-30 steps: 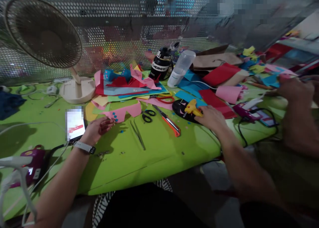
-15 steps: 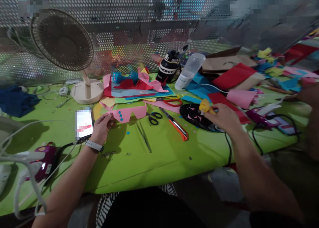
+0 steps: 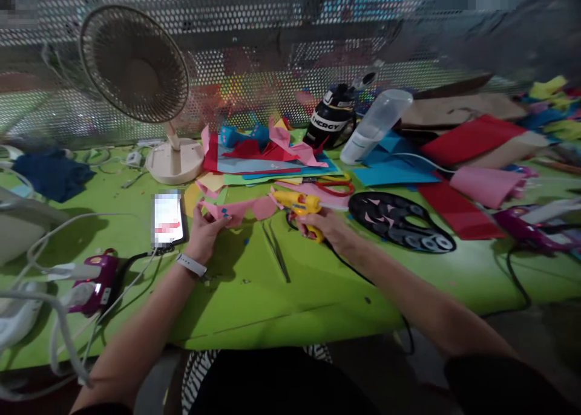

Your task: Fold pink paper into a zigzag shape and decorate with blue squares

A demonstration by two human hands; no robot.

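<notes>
A pink paper piece with blue diamonds is held at its left end by my left hand, above the green table. My right hand grips a yellow glue gun, whose tip points left at the right end of the pink paper. Metal tweezers lie just below the paper. Black scissors show only in part behind the glue gun. A black palette with pink scraps lies right of my right hand.
A phone and a fan stand left. Behind are coloured papers, a black bottle and a clear bottle. Purple power strips with cables sit at both sides. Red-handled scissors lie behind the glue gun.
My right hand has brought the glue gun left from over the palette to the pink paper. The pink paper has tilted in my left hand. The view has shifted.
</notes>
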